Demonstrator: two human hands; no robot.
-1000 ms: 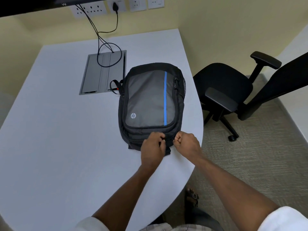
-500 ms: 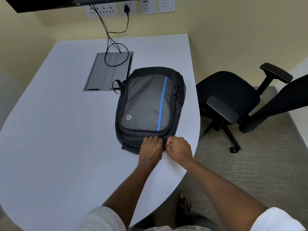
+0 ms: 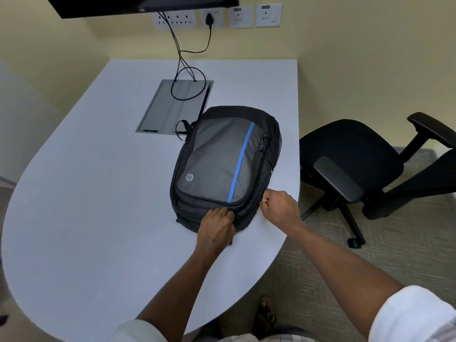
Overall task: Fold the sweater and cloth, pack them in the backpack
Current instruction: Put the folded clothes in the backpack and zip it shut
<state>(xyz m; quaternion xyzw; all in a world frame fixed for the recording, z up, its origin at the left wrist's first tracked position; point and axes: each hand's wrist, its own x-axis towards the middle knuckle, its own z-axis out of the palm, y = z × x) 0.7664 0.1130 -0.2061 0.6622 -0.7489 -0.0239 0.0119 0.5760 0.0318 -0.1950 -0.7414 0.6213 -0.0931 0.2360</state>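
Where the rounded table (image 3: 98, 218) curves, 2 hands clenched on the padded fabric backpack (image 3: 217, 154): left (image 3: 217, 228), right (image 3: 280, 206).

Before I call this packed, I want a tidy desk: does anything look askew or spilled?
Nothing stands out. The backpack lies flat on the table, front panel up, nothing spilling out. The left hand presses its near edge; the right hand is a fist at its near right corner. Sweater and cloth are not visible.
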